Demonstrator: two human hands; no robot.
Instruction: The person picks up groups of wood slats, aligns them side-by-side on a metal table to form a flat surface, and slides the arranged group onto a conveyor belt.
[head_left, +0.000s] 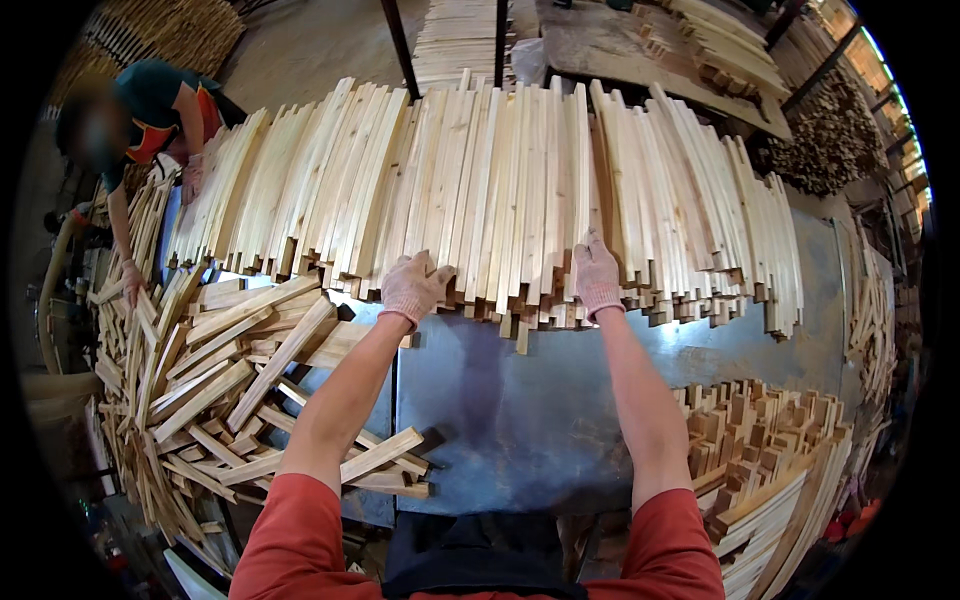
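A wide row of long pale wooden slats (pixel 480 190) lies side by side across a blue-grey metal table (pixel 520 400), their near ends facing me. My left hand (pixel 415 285), in a pink knit glove, rests on the near ends of slats left of centre, fingers curled over them. My right hand (pixel 597 275), gloved the same, presses flat on the slat ends right of centre, fingers pointing away. Both arms reach out straight from red sleeves.
A loose heap of short slats (pixel 230 380) covers the table's left side. Stacked short blocks (pixel 760 440) fill the lower right. Another person (pixel 150 110) in a dark top bends over the far left. More timber piles (pixel 720 50) stand behind.
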